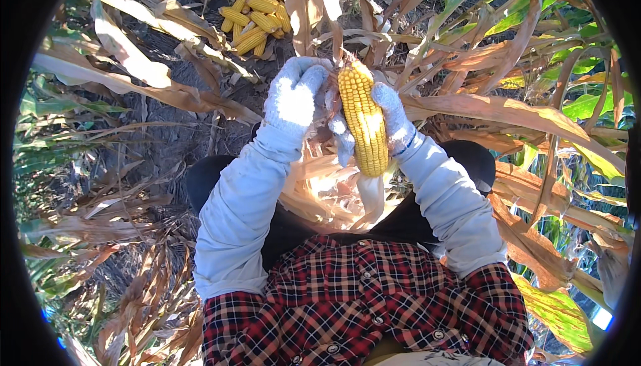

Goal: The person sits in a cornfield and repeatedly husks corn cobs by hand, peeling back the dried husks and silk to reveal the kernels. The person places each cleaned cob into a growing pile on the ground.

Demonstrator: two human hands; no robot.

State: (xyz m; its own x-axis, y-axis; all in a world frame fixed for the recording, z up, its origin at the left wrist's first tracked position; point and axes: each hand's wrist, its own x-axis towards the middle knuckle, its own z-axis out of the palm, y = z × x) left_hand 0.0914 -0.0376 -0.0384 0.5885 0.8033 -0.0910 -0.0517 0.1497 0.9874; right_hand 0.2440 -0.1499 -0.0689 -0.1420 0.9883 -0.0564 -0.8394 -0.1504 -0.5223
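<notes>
My right hand [393, 113], in a pale knit glove, wraps around a bare yellow ear of corn [364, 123]. Its thumb lies on the right side of the ear, and its fingertips show at the left. The ear points away from me, tip at the top, with a strip of pale husk [371, 198] hanging below its base. Close beside the tip, my gloved left hand [295, 95] is curled around dry husk and brown silk [330, 93]. Its fingertips are partly hidden. Loose husks [320, 185] lie between my legs.
A heap of husked corn ears [258, 13] lies on the soil ahead, left of centre. Dry corn leaves [521, 115] crowd in from the right, and long withered leaves [135, 73] cross the ground on the left. My bent knees [468, 160] flank the husks.
</notes>
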